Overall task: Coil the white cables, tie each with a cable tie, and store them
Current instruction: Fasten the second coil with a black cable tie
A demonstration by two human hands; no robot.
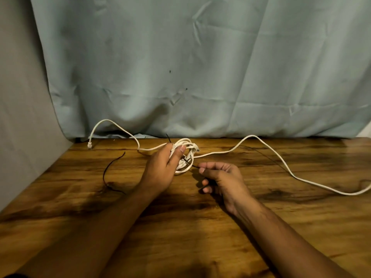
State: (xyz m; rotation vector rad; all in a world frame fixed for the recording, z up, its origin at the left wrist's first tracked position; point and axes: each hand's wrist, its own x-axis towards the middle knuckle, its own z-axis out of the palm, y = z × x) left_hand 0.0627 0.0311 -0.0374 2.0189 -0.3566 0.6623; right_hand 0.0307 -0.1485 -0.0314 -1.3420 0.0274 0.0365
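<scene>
The left hand (160, 169) has its fingers curled round the white cable coil (187, 145) over the tabletop (261, 227); the right hand (220, 177) pinches the black cable tie (188, 161) tail just beside those fingers. The cable is probably light and springy, so grip across all loops

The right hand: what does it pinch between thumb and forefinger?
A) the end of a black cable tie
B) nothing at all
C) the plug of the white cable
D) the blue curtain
A: the right hand pinches the tip of the black cable tie that runs around the white cable coil, which the left hand grips.
</scene>
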